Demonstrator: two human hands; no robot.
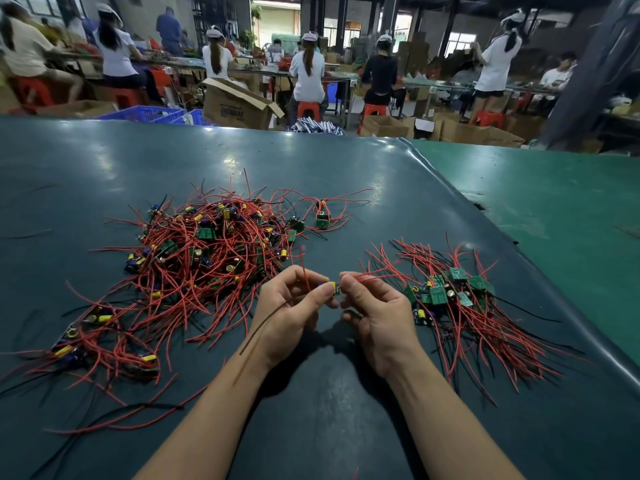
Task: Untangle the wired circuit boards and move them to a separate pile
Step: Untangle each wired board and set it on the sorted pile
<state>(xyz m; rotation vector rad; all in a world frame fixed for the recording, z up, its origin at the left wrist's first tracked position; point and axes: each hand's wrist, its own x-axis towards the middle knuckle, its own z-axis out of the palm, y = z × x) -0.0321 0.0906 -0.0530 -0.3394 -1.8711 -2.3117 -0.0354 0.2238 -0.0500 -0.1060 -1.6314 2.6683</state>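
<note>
Both hands pinch one small board [331, 287] between them, left hand [291, 306] on its red lead, right hand [374, 306] on the other wires, probably straightening it; tangled heap [207, 244] sits left, sorted pile [450, 299] right.

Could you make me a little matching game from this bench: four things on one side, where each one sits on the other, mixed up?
Things:
1. tangled pile
2. sorted pile
3. board being worked on
4. cardboard box

Places:
A. beyond the table's far edge
B. on the table, right of the hands
C. on the table, left of the hands
D. held between left hand and right hand

Pairs: 1-C, 2-B, 3-D, 4-A
</note>
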